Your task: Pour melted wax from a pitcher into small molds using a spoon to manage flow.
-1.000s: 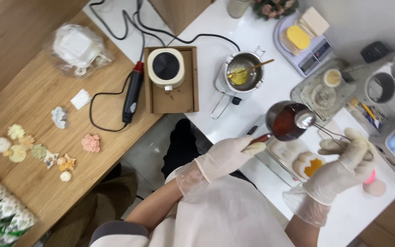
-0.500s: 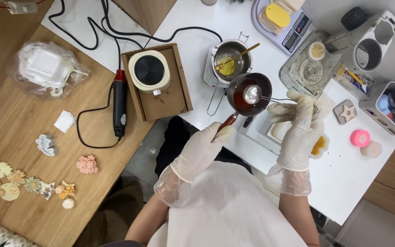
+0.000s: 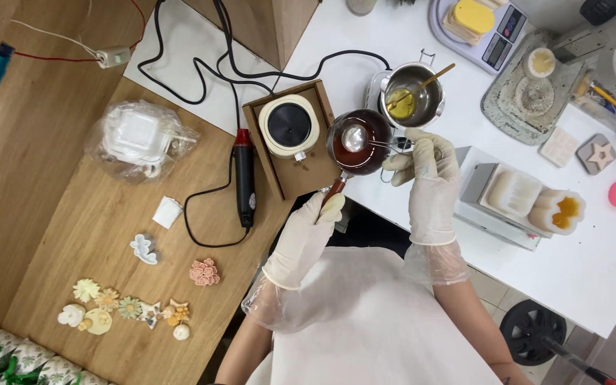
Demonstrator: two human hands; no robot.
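Observation:
My gloved left hand [image 3: 311, 229] grips the wooden handle of a small dark pot [image 3: 360, 141] holding brown liquid, held just right of the small electric hot plate [image 3: 289, 125] on its wooden tray. My gloved right hand [image 3: 428, 175] holds the wire handle of a small metal strainer [image 3: 353, 139] that sits inside the pot. A steel pouring pot [image 3: 410, 100] with yellow wax and a stirring stick stands just beyond the dark pot.
A silicone mould [image 3: 513, 191] and a flower-shaped mould with amber fill [image 3: 562, 209] rest on a grey block at right. A heat gun [image 3: 244, 185] lies on the wooden table, near small wax flowers [image 3: 130, 308]. A scale [image 3: 480, 23] stands at the back.
Both hands have carried the pot and strainer leftward, from above the moulds toward the hot plate. The camera view has shifted too.

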